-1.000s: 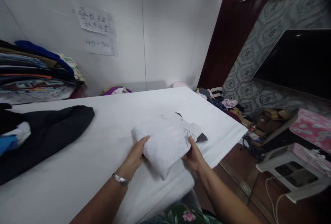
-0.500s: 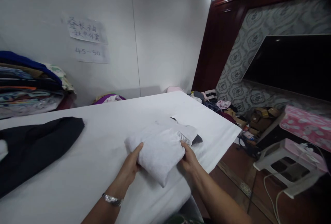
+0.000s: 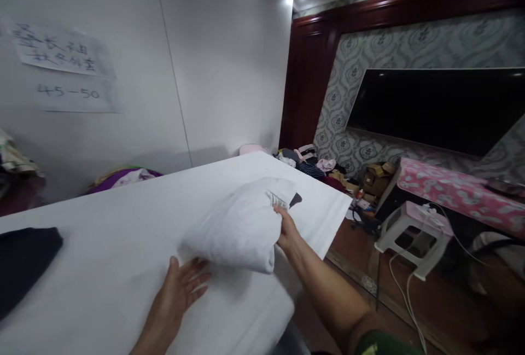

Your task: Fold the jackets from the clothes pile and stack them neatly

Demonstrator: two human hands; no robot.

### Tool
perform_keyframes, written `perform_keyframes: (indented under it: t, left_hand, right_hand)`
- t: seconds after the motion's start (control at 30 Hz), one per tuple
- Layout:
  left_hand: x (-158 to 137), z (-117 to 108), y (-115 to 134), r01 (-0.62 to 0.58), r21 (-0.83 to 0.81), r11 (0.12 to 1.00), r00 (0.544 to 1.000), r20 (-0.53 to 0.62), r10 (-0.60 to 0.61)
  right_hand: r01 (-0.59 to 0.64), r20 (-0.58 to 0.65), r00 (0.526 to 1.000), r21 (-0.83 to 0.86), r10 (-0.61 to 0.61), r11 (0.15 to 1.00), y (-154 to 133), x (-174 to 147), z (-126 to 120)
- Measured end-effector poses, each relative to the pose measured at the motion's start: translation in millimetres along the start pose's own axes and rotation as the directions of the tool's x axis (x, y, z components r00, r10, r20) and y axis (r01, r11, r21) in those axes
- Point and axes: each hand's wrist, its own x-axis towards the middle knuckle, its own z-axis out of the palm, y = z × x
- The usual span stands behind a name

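A folded white garment [image 3: 238, 226] is lifted off the white-covered table [image 3: 135, 223], its lower edge hanging toward me. My right hand [image 3: 285, 226] grips its right side near a gathered band, thumb on top and fingers hidden beneath. A dark patch of cloth [image 3: 295, 199] shows just past that band. My left hand [image 3: 180, 286] is off to the lower left, fingers apart, with its fingertips close under the garment's left edge; whether they touch it I cannot tell.
Dark clothing [image 3: 27, 262] lies at the table's left. Heaped clothes [image 3: 307, 161] and cardboard boxes [image 3: 375, 177] sit beyond the far right corner. A plastic stool [image 3: 418, 229] with cables stands on the floor to the right. Behind the table rises a white wall panel [image 3: 221, 70].
My left hand has let go of the garment and opened. The right hand still holds it, now tilted and shifted away from me. The view has turned to the right.
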Motion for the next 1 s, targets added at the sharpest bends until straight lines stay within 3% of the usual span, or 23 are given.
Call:
perform_keyframes:
  t: [0.3, 0.47, 0.7, 0.83, 1.0]
  left_hand:
    - [-3.9, 7.0, -0.7, -0.034, 0.113, 0.993, 0.998, -0.056, 0.041]
    - [-9.4, 11.8, 1.8, -0.031, 0.129, 0.991, 0.995, -0.092, 0.043]
    - [-9.5, 12.1, 2.8, -0.015, 0.161, 0.987, 0.996, -0.09, 0.03]
    - [-3.0, 8.7, -1.2, -0.036, 0.171, 0.985, 0.996, -0.076, 0.049]
    - [-3.8, 7.3, -3.3, -0.051, 0.162, 0.986, 0.996, -0.069, 0.063]
  right_hand:
    - [0.27, 0.065, 0.962, -0.046, -0.267, 0.962, -107.3, 59.8, -7.7]
    - [0.37, -0.167, 0.903, -0.173, -0.397, 0.913, -152.6, 85.3, -51.7]
    - [0.203, -0.46, 0.831, -0.274, -0.314, 0.94, -159.7, 79.4, -131.6]
    - [0.196, -0.489, 0.807, -0.307, -0.331, 0.931, -157.4, 80.3, -144.5]
    - [0.236, -0.465, 0.795, -0.354, -0.389, 0.905, -153.4, 90.9, -142.4]
